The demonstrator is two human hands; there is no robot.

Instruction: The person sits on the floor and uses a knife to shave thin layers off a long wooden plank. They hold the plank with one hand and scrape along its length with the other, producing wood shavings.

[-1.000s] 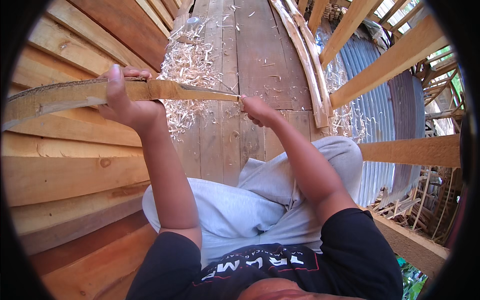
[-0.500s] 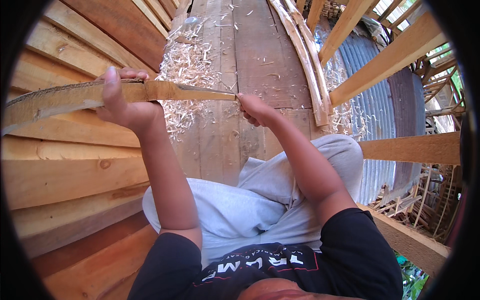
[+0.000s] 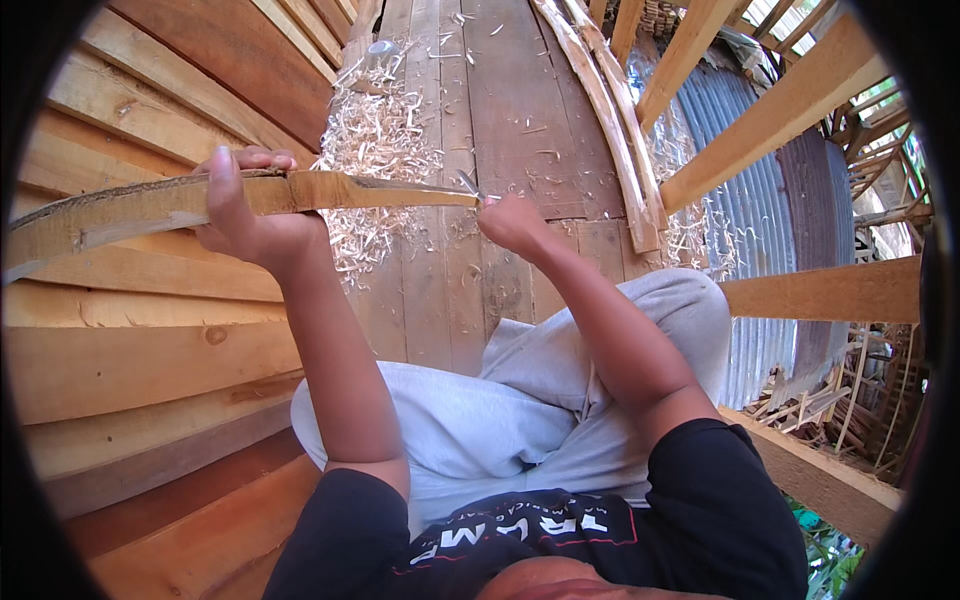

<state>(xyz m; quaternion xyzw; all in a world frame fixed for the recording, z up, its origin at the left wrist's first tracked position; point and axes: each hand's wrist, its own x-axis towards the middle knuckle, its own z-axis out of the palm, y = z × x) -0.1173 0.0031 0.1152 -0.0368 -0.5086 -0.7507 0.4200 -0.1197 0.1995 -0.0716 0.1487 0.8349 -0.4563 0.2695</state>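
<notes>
1. A plank floor (image 3: 515, 110), strewn with pale curled shavings (image 3: 372, 135), thickest on the left.
2. A clear rounded container (image 3: 381, 50) at the heap's far end.
3. Stacked wooden boards (image 3: 150, 365) along the left.
4. Two long pale strips (image 3: 612, 120) side by side on the right.
5. Wooden rails (image 3: 780, 122) beyond them.
6. Corrugated metal sheets (image 3: 745, 190) outside the rails.
7. Green leaves (image 3: 832, 560), lower right.

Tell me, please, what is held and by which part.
The left hand grips the curved wooden piece around its thick section; the right hand apparently holds a small blade by its hidden end.
</notes>
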